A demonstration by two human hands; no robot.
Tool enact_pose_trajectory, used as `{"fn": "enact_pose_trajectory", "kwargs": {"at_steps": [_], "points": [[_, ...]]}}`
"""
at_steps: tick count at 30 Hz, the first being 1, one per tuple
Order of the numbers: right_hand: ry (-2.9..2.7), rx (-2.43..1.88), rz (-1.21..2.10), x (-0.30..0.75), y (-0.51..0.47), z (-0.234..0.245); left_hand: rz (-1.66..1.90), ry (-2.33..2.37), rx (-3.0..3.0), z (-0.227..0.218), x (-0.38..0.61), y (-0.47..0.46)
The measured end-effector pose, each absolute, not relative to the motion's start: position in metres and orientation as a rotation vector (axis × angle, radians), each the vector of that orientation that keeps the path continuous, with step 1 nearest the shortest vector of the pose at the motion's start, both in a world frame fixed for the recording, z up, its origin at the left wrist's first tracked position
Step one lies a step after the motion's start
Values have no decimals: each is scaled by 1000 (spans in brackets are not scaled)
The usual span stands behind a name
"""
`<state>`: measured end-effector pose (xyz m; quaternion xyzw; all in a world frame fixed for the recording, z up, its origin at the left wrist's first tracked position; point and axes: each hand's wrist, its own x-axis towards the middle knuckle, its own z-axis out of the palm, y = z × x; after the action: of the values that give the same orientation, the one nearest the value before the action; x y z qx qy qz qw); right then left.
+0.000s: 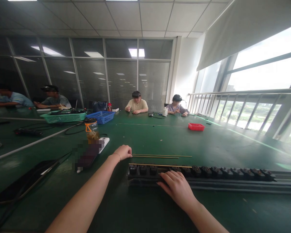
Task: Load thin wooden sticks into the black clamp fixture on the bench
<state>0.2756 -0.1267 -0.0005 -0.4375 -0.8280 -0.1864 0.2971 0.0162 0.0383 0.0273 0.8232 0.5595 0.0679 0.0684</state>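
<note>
My left hand is closed, its fingertips pinched at the left end of the thin golden rods. Two of these rods lie nearly parallel on the green table, behind a long black rail. Another golden rod runs along the rail's back edge, above a row of small black blocks. Over the front of the rail sits my right hand, thumb against its side and fingers curled on top, beside a gap in the row. Its palm hides part of the rail and some blocks.
To the left are a dark phone, a white device, a drink bottle and a black tablet. Farther back stand green, blue and red baskets. Several people sit around the table's far side.
</note>
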Motion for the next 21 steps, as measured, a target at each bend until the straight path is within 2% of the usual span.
{"fn": "enact_pose_trajectory", "kwargs": {"at_steps": [4,7,12,21], "points": [[-2201,-1161,-504,275,-127,1,335,1747,2499,46,20,32],[-2205,-1181,-492,276,-126,-1,469,1587,2544,75,30,14],[-2219,-1199,-455,275,-126,-2,132,1063,2498,109,50,-26],[-2212,-1167,-526,273,-128,3,28,1051,2422,109,59,-41]]}}
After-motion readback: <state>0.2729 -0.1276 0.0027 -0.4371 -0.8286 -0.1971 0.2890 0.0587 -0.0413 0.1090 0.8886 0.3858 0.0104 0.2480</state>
